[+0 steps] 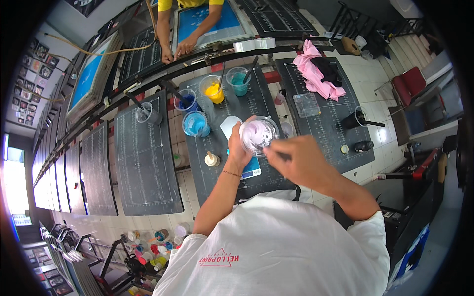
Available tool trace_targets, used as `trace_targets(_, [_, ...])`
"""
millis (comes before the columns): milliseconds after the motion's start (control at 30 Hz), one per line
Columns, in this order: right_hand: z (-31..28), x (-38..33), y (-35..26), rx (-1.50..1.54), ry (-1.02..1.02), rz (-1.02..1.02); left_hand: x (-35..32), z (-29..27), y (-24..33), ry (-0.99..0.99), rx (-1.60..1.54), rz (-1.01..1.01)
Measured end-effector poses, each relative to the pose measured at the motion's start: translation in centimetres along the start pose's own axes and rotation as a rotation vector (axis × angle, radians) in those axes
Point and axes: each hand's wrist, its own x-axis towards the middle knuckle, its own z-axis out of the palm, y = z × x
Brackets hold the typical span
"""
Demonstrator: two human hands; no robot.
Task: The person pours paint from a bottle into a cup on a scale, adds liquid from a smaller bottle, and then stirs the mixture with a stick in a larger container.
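Observation:
My left hand [241, 148] is wrapped round a clear plastic cup [245, 134] and tips it a little. Pale lilac ink [260, 132] coats the inside of the cup. My right hand [301, 160] is closed at the cup's near right rim, round a dark stirring stick [283, 157] that is mostly hidden by the fingers. Below the cup, a blue and white scale [253, 167] lies on the black board, partly covered by my left hand. To its left stands a small white bottle with a pointed top [212, 159].
Cups of light blue [196, 124], dark blue [186, 101], yellow [213, 90] and teal ink [239, 81] stand beyond my hands. Pink cloth [316, 74] and a black cup [353, 118] lie to the right. Across the rail, another person's hands [185, 46] work near a blue screen frame [205, 19].

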Motion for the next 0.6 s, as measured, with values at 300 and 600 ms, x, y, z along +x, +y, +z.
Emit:
trace_targets(300, [1.4,-0.3,1.7,-0.084,0.232,0.120,0.5,-0.8,0.0,0.009,0.016,0.071])
trace_targets(600, [1.6,-0.4,1.4,-0.071,0.210,0.120,0.8,-0.6,0.5,0.038,-0.026,0.049])
